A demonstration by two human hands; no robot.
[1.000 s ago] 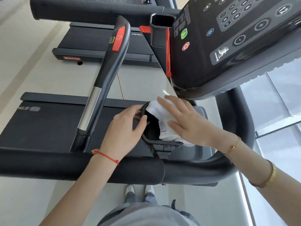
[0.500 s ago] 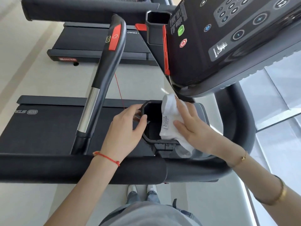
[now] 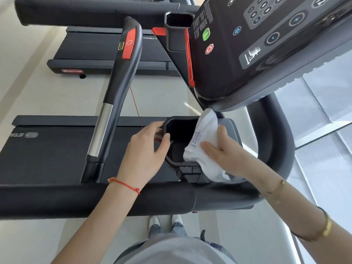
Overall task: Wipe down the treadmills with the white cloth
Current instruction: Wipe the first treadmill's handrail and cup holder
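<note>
Pale gym flooring runs under two treadmills, and the nearer one's black cup holder (image 3: 179, 138) is the landmark. Left hand (image 3: 144, 155) grips the holder's left rim, fingers curled round it, as a second ago. Right hand (image 3: 226, 155) presses the white cloth (image 3: 203, 147) against the holder's right wall, fingers fairly straight; the cloth has swung from lying across the opening to standing along that wall, so the holder's inside looks nearly wiped, with the console (image 3: 266, 44) above probably next.
</note>
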